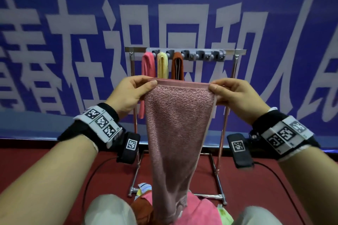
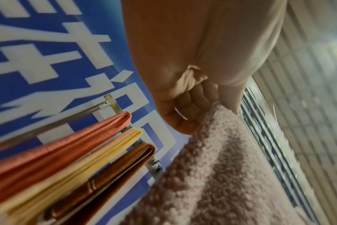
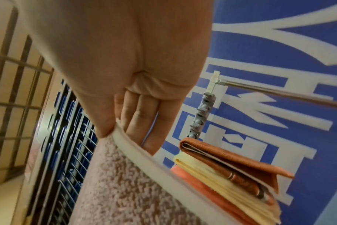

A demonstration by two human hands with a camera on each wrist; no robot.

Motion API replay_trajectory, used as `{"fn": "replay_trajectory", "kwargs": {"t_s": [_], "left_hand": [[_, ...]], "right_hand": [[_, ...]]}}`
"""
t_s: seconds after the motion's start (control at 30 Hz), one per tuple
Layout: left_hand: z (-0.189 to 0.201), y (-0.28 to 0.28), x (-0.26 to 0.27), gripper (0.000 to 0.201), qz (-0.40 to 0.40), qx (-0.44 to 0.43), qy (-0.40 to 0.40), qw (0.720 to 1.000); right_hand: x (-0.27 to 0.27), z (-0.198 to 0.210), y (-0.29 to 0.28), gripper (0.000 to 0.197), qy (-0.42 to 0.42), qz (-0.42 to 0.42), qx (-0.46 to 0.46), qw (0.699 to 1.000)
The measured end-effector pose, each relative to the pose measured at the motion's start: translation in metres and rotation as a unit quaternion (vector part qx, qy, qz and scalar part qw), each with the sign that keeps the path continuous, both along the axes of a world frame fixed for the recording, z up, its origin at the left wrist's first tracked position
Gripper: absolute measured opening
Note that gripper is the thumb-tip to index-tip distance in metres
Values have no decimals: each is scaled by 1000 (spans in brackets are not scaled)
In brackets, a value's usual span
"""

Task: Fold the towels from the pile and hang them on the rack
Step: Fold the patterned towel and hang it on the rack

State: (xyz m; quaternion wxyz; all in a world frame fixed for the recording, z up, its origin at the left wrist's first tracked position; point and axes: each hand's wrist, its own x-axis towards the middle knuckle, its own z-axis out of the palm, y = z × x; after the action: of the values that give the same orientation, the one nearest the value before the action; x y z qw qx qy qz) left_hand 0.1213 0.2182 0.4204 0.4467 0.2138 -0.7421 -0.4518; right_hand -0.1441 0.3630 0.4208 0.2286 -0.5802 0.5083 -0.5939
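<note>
The top left corner of a dusty-pink towel point(image 1: 175, 124) is pinched by the left hand point(image 1: 128, 93), and the top right corner is pinched likewise by the right hand point(image 1: 236, 97). The towel is looped terry with a smooth hem, which is held level between the hands. Its long axis hangs straight down to the pile point(image 1: 201, 210) by the knees. Behind it, three folded towels point(image 1: 162, 65) are hung on the rack point(image 1: 236, 52).

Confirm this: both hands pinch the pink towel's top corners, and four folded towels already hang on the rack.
Three, not four: the head view shows a coral towel, a yellow towel and a brown towel on the rack. The rest holds.
</note>
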Motion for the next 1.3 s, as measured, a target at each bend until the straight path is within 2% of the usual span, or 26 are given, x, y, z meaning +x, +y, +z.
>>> {"fn": "replay_trajectory", "kwargs": {"t_s": [0.1, 0.23, 0.33, 0.43, 0.5, 0.63, 0.8, 1.0, 1.1, 1.3], "left_hand": [[-3, -2, 0, 10, 8, -3, -18, 1000], [-33, -20, -6, 9, 47, -22, -88, 995], [-67, -30, -16, 4, 55, -3, -113, 992], [-112, -41, -27, 8, 60, -12, -180, 982], [-145, -47, -34, 8, 75, -29, -232, 969], [-205, -52, -45, 7, 96, -18, -280, 955], [-255, -64, -56, 8, 84, 27, -328, 941], [-299, -79, -62, 6, 103, 45, -353, 929], [-320, -84, -61, 10, 85, 40, -400, 912], [-345, -87, -64, 14, 50, 44, -443, 894]], "right_hand": [[3, -3, 1, 16, 13, -22, 10, 1000], [-1, -28, -12, 17, 58, -60, 62, 995], [-11, -64, -29, 15, 98, -97, 117, 984], [-18, -112, -47, 16, 189, -163, 169, 953], [-19, -143, -56, 16, 222, -185, 199, 936], [-23, -200, -65, 16, 222, -186, 236, 927], [-34, -253, -82, 10, 211, -196, 268, 919], [-32, -294, -96, 14, 193, -192, 248, 930], [-32, -316, -97, 12, 184, -183, 234, 937], [-37, -345, -98, 5, 191, -142, 237, 942]]}}
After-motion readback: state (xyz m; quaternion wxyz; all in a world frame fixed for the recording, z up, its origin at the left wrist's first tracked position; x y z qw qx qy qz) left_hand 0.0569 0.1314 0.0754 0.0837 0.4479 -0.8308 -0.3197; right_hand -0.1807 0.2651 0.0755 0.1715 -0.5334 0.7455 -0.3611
